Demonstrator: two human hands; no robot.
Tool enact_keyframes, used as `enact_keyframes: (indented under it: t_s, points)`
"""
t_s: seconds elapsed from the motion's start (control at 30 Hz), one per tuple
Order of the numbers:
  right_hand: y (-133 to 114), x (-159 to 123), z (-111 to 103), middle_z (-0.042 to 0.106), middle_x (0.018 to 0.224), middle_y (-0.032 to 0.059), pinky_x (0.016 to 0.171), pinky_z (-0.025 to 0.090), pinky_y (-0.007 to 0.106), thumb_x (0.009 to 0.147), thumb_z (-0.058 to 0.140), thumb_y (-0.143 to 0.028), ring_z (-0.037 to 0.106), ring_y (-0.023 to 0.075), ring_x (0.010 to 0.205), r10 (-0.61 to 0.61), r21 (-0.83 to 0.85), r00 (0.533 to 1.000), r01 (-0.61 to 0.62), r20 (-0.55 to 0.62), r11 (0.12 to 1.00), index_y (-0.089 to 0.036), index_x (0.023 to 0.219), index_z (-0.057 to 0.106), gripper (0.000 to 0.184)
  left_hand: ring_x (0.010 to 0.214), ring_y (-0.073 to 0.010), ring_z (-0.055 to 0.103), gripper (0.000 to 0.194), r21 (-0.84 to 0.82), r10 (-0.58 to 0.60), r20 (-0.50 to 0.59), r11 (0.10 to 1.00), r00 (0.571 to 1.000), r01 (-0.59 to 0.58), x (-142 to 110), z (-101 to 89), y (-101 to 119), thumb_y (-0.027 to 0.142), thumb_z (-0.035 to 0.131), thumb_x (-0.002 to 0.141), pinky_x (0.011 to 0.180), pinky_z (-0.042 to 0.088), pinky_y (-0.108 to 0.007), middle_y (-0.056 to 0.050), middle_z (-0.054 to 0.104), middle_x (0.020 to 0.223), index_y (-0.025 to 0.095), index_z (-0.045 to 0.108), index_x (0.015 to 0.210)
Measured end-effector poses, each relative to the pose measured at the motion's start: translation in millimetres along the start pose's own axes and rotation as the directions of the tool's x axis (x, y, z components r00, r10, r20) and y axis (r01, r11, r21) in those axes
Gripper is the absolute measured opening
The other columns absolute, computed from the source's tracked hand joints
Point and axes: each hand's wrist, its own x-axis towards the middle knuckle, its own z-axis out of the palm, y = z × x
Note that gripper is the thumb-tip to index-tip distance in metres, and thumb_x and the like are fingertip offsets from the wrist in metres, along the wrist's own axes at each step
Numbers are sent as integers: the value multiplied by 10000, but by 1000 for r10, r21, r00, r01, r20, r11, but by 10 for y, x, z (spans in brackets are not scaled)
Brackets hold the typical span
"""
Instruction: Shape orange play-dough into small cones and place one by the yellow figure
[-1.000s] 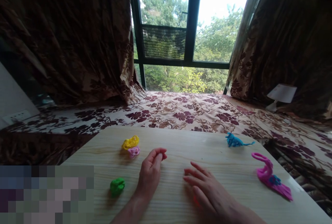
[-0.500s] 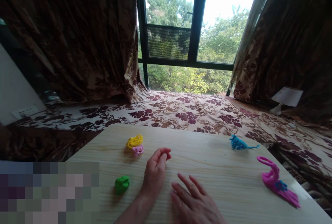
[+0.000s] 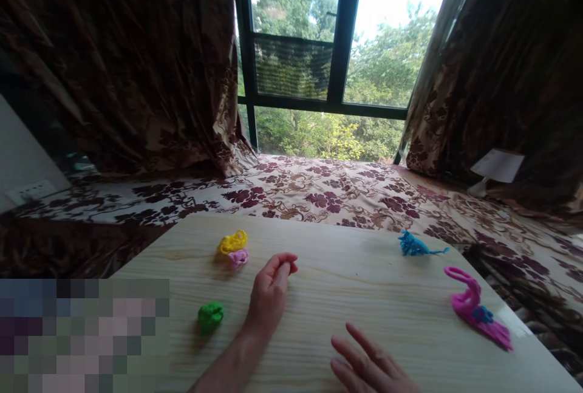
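My left hand (image 3: 269, 293) is raised over the middle of the pale wooden table (image 3: 314, 247), its fingers curled and thumb pressed against them. Whatever may be inside the pinch is hidden. Lower and to the right, my right hand (image 3: 368, 359) has its fingers spread and holds nothing. Left of my left hand are a yellow clay-like lump (image 3: 233, 242) with a small pink lump (image 3: 238, 258) touching it. Nearer me sits a green lump (image 3: 210, 317).
Toward the table's right edge lie a blue clay-like piece (image 3: 414, 243) with a thin tail and a looped magenta shape (image 3: 469, 302) bearing a blue flower. Beyond the table are a floral-covered ledge (image 3: 291, 189), a small lamp (image 3: 498, 165), curtains (image 3: 182, 77) and a window.
My right hand has drawn away from the left one, to the right and closer to me. The left hand keeps its curled shape. The whole view has shifted slightly.
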Motion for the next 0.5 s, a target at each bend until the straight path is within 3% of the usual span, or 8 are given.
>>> enact_keyframes:
  t_s: [0.1,0.2,0.27,0.4,0.5]
  points:
    - [-101,31,125,535,1244,-5,915,479,298,873,505,-205,432,218,1193,-37,-70,998,33,-58,997,-295,1337,336,502,760,-160,570,222,-5,-2,1,1000,1000,2,-2,14,8,332,504,768,736,416,-265,-16,633,736,186,640,865]
    - [-174,327,145,500,1282,14,952,447,352,875,486,-186,395,248,1223,-134,-110,991,131,-24,985,-236,1265,444,396,757,-159,570,221,-4,6,-1,1000,1000,-6,-18,13,22,328,505,765,734,415,-263,-16,634,737,186,641,865]
    - [-214,585,104,484,1303,43,995,391,397,874,459,-188,337,259,1262,-125,-62,991,128,44,990,-189,1221,490,348,762,-159,572,221,2,13,-4,1000,1000,-13,-32,3,30,326,501,767,733,416,-262,-17,634,740,185,640,866]
    - [-196,904,-86,428,1356,74,1076,248,387,801,517,-309,252,236,1309,57,136,977,-87,207,987,-147,1246,462,477,764,-159,570,219,20,22,-7,1000,1000,-22,-44,-22,32,319,490,776,734,420,-264,-19,632,747,183,635,868]
    - [-47,825,-251,435,1349,65,1071,256,392,813,494,-302,271,225,1302,185,190,960,-226,212,955,-174,1231,486,438,763,-157,566,223,19,25,0,1000,1000,-25,-33,-23,22,327,490,777,734,421,-260,-15,629,743,186,636,868]
